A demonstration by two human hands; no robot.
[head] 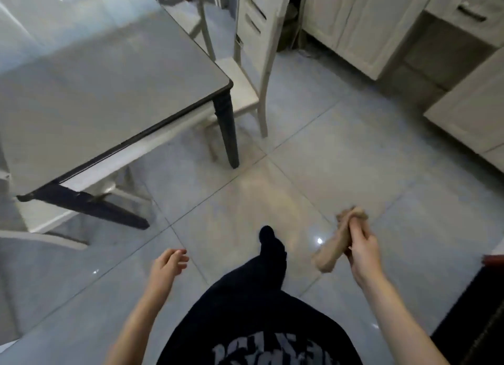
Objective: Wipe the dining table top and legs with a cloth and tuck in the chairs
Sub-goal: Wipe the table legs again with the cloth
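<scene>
The dining table (90,72) fills the upper left, with a glossy grey top, a dark rim and dark legs; one leg (227,130) stands at the near right corner, another (90,205) slants at the near left. A white chair (256,59) stands at the table's right side, its seat partly under the top. My right hand (360,248) grips a bunched beige cloth (336,244) low on the right, over the floor and apart from the table. My left hand (167,265) hangs with loosely curled fingers, holding nothing.
Another white chair (51,220) sits partly under the table's near edge at left. White cabinets (362,23) line the back right and a white unit (474,116) juts in from the right. A dark mat (474,318) lies at the lower right. Grey floor tiles (341,160) spread between them.
</scene>
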